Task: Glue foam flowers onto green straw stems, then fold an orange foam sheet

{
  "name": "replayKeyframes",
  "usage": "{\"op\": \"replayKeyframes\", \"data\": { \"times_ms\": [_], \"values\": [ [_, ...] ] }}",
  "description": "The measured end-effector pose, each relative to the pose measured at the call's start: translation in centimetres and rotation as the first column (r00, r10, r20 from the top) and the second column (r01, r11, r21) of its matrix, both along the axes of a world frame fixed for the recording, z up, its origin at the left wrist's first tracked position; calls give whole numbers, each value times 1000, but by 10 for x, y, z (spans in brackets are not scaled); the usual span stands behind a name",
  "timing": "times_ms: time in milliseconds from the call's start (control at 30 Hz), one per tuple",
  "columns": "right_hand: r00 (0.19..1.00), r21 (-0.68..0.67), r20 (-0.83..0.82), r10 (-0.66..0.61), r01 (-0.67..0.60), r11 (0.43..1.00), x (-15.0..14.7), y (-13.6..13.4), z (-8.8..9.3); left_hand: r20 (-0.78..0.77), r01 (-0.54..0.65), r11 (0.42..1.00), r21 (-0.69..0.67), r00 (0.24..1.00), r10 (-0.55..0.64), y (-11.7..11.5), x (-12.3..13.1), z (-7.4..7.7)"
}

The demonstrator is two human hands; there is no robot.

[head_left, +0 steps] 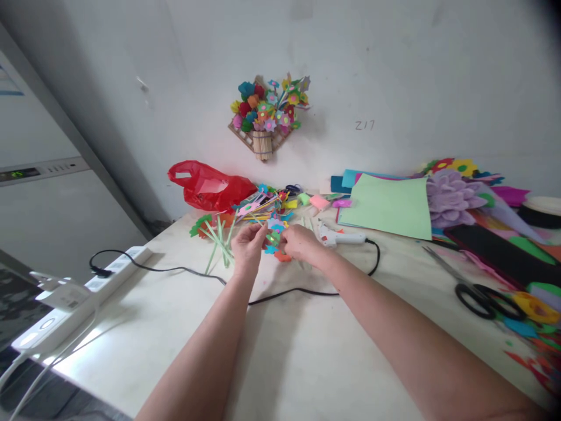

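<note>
Both arms reach out over a pale table (272,351). My left hand (248,245) is closed in a pinch near a small foam flower piece (270,241) with blue and green parts. Facing it, my right hand (300,242) is closed on the same piece from the other side. An orange foam bit (283,256) lies under my right hand. Just beyond the hands lies a heap of coloured foam flowers and sticks (263,207). Green stems (219,242) lie to the left of my left hand.
A white glue gun (339,237) with a black cord (298,290) lies right of the hands. Black scissors (477,292), foam sheets (388,204) and a purple flower (449,199) sit right. A red bag (208,187), power strip (83,292) and wall bouquet (269,114) are also there.
</note>
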State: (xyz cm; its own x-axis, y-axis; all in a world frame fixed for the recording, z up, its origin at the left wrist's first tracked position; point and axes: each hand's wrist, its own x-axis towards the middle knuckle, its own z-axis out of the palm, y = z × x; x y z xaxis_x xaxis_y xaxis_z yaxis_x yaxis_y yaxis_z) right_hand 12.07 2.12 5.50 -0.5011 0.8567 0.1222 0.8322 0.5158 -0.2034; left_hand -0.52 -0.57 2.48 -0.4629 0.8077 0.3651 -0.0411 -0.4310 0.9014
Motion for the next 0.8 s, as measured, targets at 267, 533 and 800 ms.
{"op": "replayKeyframes", "data": {
  "times_ms": [267, 533, 800],
  "values": [
    [1000, -150, 24, 19, -15, 989, 4, 0, 6, -26, -29, 1000, 1, 999, 29, 0, 0, 0],
    [995, -75, 62, 72, -67, 995, -1, -9, 9, 26, 18, 999, -34, 1000, -17, 0, -4, 3],
    [989, -27, -77, 128, -131, 991, -4, -8, 5, 153, 44, 998, -37, 988, -38, 4, -13, -3]
  ]
}}
